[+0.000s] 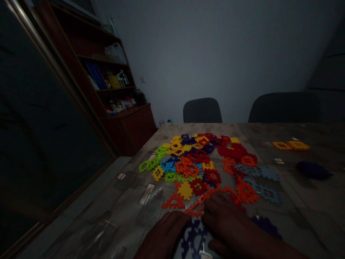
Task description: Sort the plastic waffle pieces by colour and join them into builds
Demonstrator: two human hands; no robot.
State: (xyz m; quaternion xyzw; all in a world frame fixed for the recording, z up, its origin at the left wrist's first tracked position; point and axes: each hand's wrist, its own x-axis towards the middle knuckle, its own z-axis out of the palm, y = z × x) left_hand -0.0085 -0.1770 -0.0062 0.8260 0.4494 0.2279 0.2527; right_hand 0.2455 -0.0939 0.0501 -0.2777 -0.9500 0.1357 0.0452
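Note:
My left hand rests low at the bottom centre, its fingers stretched out close together. Their tips come up to an orange notched plastic piece. My right hand lies over the near edge of the pile with its fingers curled down among orange pieces. Whatever is under those fingers is hidden. Between the hands are dark purple notched pieces with cut-out shapes. More purple pieces lie just right of my right wrist. A yellow square piece sits beyond the fingertips.
Interlocking pieces in several colours spread across the patterned tablecloth. Grey-blue pieces lie right of them. Farther right are yellow pieces and a purple heap. Two chairs stand behind the table; a shelf unit is left.

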